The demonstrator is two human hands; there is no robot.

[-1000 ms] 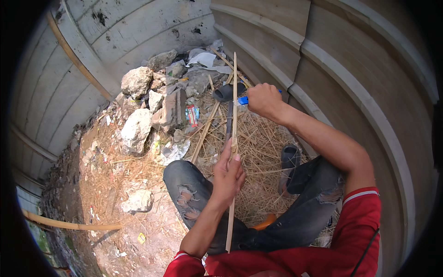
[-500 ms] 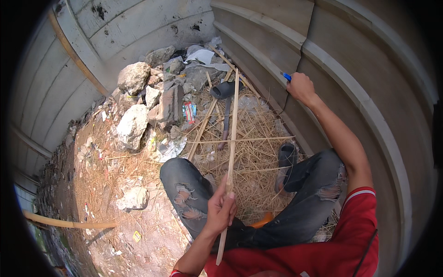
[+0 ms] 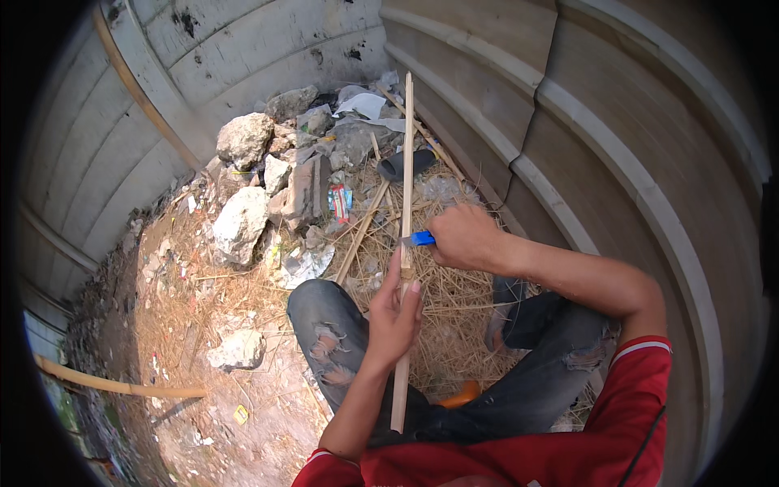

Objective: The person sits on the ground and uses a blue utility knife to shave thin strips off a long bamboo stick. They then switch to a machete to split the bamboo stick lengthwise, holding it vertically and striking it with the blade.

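Observation:
My left hand [image 3: 395, 312] grips a long pale bamboo strip [image 3: 404, 170] that stands nearly upright, its lower end near my lap and its top pointing toward the far wall. My right hand [image 3: 460, 236] holds a knife with a blue handle [image 3: 421, 238], and the blade end touches the strip just above my left hand's fingers. I sit on the ground with my knees in torn grey jeans [image 3: 324, 325] under the strip.
A heap of rocks [image 3: 241, 219], broken blocks and litter lies ahead on the left. Dry straw and thin bamboo slivers [image 3: 454, 300] cover the ground by my legs. Concrete walls [image 3: 617, 146] curve close on the right and behind. A bamboo pole [image 3: 114, 383] lies at lower left.
My right hand, stretched out toward the right wall half a second ago, has come back to the strip with the knife. My left hand has stayed on the strip.

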